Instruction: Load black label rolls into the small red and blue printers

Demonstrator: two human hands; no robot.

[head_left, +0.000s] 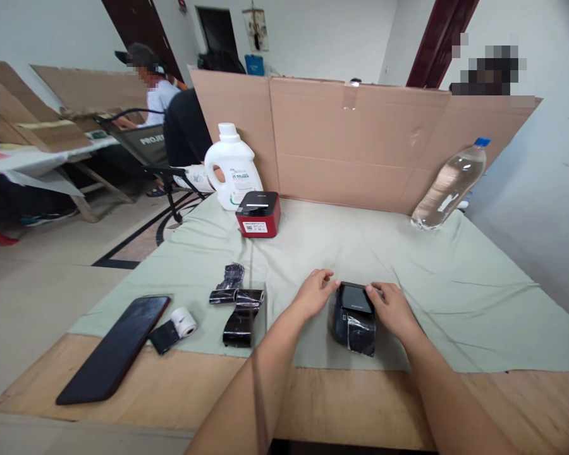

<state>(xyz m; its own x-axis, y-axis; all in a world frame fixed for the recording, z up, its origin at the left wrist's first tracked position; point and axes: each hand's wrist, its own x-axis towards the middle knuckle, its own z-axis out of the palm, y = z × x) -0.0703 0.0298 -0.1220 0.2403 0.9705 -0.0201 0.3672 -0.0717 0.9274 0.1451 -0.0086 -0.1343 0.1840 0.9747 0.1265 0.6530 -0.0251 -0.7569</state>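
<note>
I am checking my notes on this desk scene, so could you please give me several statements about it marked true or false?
1. Both hands touch the black device. True: left hand and right hand flank it.
2. The red box lies beside the phone. False: it sits by the white jug.
3. The clear bottle leans against the cardboard wall. True.
4. The paper roll is in the right hand. False: it lies on the cloth.
</note>
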